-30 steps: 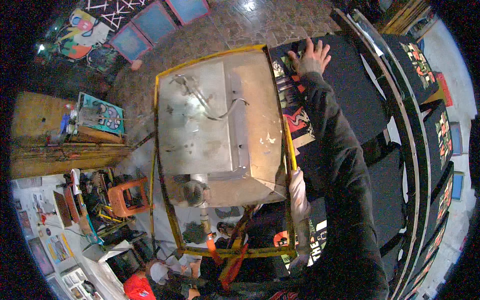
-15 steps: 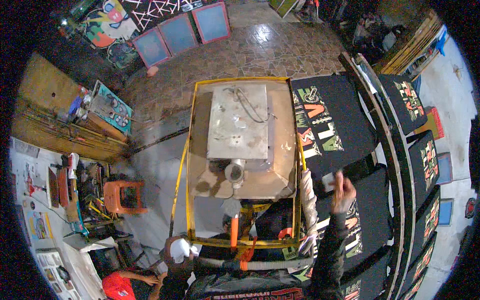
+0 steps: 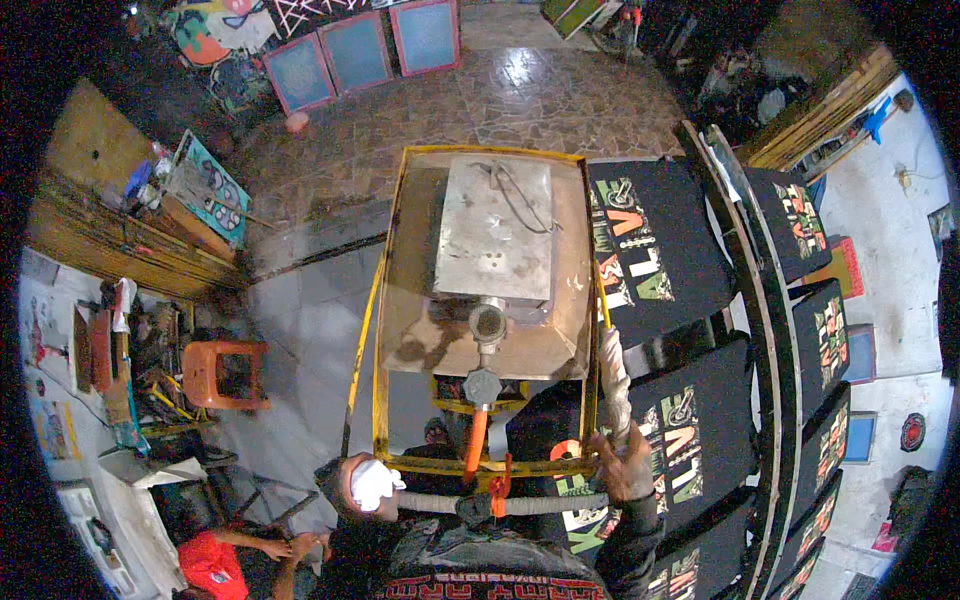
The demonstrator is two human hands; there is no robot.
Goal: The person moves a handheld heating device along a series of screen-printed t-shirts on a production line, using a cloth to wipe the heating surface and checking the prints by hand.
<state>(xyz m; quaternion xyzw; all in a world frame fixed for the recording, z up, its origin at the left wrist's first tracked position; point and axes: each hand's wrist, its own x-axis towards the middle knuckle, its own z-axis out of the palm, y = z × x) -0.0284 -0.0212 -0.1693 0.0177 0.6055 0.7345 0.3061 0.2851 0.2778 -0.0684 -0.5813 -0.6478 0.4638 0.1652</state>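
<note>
In front of me stands a heater (image 3: 497,225), a grey metal box on a rusty tray inside a yellow metal frame (image 3: 400,160). An orange hose (image 3: 476,445) runs from its valve toward me. A grey-wrapped handle (image 3: 550,504) crosses the near side. My left hand (image 3: 352,487) is closed around a bunched white cloth (image 3: 374,485) at the frame's near left corner. My right hand (image 3: 628,468) is at the near end of a pale-wrapped bar (image 3: 614,375), its fingers either side of it. Its palm side is hidden.
Black shirts with coloured prints (image 3: 680,375) lie on boards along the right, beside a long dark rail (image 3: 765,300). An orange stool (image 3: 225,375) stands at left. A seated person in a red shirt (image 3: 212,563) is at lower left. Framed screens (image 3: 425,38) lean at the back.
My right hand has come from above the shirts, leftward and nearer, to the wrapped bar. My left hand keeps the white cloth. The view has shifted slightly.
</note>
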